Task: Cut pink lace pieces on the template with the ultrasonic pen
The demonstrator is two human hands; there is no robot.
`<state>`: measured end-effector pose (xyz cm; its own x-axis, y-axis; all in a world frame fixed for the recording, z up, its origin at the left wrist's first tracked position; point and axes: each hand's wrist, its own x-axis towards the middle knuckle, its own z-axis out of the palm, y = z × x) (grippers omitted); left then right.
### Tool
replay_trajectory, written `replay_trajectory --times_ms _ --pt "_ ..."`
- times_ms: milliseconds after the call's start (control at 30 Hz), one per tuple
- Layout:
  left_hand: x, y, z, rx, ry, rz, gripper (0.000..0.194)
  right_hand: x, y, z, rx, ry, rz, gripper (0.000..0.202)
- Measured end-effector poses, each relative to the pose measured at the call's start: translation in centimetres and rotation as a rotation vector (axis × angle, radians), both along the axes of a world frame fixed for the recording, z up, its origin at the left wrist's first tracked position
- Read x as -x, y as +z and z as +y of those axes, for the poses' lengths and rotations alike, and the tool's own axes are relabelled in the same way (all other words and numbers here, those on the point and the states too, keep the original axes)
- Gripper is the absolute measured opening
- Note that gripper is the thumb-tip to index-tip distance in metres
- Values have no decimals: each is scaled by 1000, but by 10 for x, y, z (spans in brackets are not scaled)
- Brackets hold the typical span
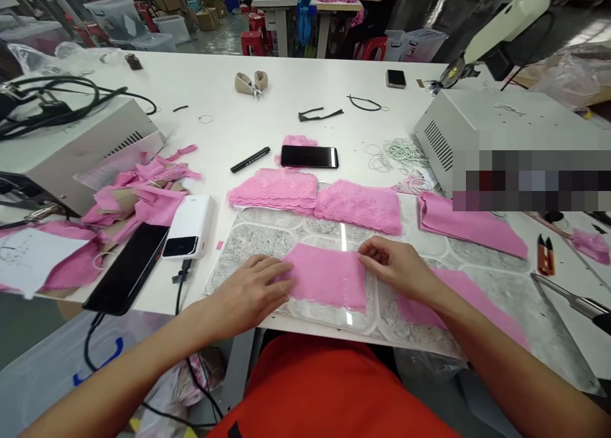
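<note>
A pink fabric piece (329,275) lies flat in front of me on a clear plastic sheet over a marbled grey board (252,240). My left hand (258,290) rests palm down, its outstretched fingers on the piece's left edge. At the upper right corner, my right hand (394,265) has thumb and forefinger pinched together on the fabric; the other fingers curl under. Just beyond are two pink lace stacks, the left one (274,190) touching the right one (360,205). My right forearm partly covers another pink fabric piece (482,301).
Folded pink fabric (470,226) lies at the right, near tweezers (570,295). A phone (309,156) and a pen (250,160) sit behind the lace. To the left are a white power bank (193,218), a black phone (128,266) and pink scraps (143,196). Grey machine boxes flank the table.
</note>
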<state>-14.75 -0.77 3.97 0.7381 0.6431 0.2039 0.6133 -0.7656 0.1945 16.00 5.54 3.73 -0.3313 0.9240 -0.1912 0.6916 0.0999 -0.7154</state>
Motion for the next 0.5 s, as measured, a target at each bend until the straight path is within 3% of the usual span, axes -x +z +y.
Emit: replay_trajectory --times_ms 133,300,400,500 --pt "-16 11 25 190 14 -146 28 -5 -4 3 46 -16 54 22" --pt "-71 16 70 519 143 -249 23 -9 -7 6 100 -14 136 27" --pt "-101 16 91 789 258 -318 33 -10 -8 6 156 -33 210 32" --pt "-119 13 101 912 251 -354 40 -9 -7 6 189 -40 289 34"
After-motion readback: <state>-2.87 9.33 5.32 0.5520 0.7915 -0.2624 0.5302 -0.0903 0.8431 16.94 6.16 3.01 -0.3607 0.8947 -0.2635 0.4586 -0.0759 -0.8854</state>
